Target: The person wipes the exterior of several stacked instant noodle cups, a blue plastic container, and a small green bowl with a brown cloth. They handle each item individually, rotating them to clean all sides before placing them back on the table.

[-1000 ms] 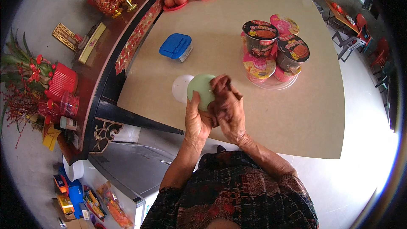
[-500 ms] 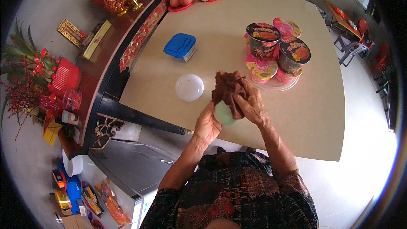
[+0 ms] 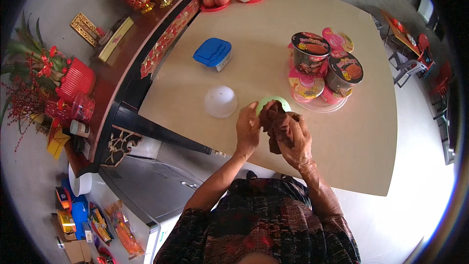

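Near the front edge of the beige table, two hands work on one pale green bowl: the left hand has its fingers curled on the bowl's near rim, and the right hand has its fingers clamped on one brown cloth pressed into the bowl. One white bowl lies upside down just left of them, and one blue-lidded box sits farther back. To the right, close by, two black-walled noodle cups stand among several flat pink packets on a clear tray. Bare tabletop lies open toward the far side and the right front corner. One red plate of fruit sits at the far left corner.
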`<state>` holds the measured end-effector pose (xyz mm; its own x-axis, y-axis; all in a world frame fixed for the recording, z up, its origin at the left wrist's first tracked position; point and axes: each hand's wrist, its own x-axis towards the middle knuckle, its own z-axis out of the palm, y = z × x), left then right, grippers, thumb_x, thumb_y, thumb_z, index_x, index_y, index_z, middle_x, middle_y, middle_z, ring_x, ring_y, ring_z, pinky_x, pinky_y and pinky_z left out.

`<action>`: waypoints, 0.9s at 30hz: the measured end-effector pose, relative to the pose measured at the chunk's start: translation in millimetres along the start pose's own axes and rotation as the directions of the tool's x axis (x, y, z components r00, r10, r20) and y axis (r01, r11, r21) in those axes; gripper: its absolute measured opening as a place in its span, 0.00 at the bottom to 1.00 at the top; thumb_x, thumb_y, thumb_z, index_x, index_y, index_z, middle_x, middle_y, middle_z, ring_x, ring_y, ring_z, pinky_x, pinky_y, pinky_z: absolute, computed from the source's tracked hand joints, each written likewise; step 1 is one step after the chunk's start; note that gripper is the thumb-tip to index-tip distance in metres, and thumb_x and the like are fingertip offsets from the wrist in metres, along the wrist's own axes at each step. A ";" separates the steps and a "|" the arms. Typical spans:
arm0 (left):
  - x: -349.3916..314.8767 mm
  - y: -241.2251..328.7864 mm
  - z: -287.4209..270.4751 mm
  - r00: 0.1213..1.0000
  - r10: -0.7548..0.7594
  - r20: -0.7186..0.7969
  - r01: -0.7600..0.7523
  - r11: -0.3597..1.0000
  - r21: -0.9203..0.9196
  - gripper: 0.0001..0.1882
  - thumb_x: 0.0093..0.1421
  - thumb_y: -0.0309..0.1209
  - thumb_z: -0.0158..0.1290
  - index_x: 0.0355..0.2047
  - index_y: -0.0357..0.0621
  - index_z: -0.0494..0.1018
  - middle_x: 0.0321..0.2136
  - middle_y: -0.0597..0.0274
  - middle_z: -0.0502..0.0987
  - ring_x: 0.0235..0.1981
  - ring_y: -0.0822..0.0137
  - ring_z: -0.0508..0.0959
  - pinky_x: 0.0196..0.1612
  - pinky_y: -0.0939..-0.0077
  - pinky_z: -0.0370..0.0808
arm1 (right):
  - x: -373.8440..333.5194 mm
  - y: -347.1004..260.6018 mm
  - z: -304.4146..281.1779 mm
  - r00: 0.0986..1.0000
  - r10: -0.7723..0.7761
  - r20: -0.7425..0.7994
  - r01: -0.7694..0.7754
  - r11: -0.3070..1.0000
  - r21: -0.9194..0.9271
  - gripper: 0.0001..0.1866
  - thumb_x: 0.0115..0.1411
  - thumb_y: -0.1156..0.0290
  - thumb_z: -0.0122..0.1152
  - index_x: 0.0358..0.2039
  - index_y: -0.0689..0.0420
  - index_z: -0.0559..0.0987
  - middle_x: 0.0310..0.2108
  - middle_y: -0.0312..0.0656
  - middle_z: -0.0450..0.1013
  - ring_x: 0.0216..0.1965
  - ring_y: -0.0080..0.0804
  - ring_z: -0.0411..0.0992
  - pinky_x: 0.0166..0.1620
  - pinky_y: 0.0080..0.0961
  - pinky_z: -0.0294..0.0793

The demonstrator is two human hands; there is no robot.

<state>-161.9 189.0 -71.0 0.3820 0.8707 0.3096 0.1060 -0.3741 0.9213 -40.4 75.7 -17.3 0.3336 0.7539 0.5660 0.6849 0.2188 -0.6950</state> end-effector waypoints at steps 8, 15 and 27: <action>41.3 10.2 -61.8 0.949 0.088 -0.302 0.182 0.629 0.756 0.52 0.39 0.37 0.70 0.61 0.38 0.52 0.56 0.40 0.57 0.58 0.46 0.59 0.59 0.55 0.56 | -6.9 9.1 14.7 0.993 0.094 0.069 -0.096 0.995 0.021 0.26 0.45 0.77 0.63 0.48 0.63 0.70 0.44 0.56 0.68 0.42 0.54 0.71 0.42 0.39 0.76; 34.6 0.3 -73.9 0.992 0.011 -0.128 0.036 0.934 0.356 0.51 0.37 0.32 0.69 0.59 0.37 0.52 0.53 0.45 0.59 0.56 0.49 0.62 0.56 0.59 0.63 | 11.1 -15.5 23.0 0.997 0.015 0.081 -0.028 0.986 0.162 0.27 0.46 0.76 0.63 0.49 0.63 0.69 0.46 0.57 0.66 0.44 0.55 0.70 0.45 0.40 0.74; -7.4 61.2 -50.3 0.951 0.299 -0.074 -0.288 0.949 0.128 0.54 0.37 0.31 0.70 0.61 0.39 0.48 0.54 0.50 0.56 0.57 0.52 0.60 0.58 0.59 0.62 | 62.2 -18.5 52.7 0.926 0.332 0.179 -0.279 0.284 0.917 0.27 0.54 0.79 0.57 0.56 0.62 0.65 0.48 0.44 0.72 0.45 0.28 0.72 0.49 0.26 0.74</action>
<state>-204.4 175.7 -5.1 0.3269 0.7403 0.5875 0.1084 -0.6469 0.7548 -66.5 151.1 7.4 0.4204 0.8816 0.2146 -0.4925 0.4203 -0.7621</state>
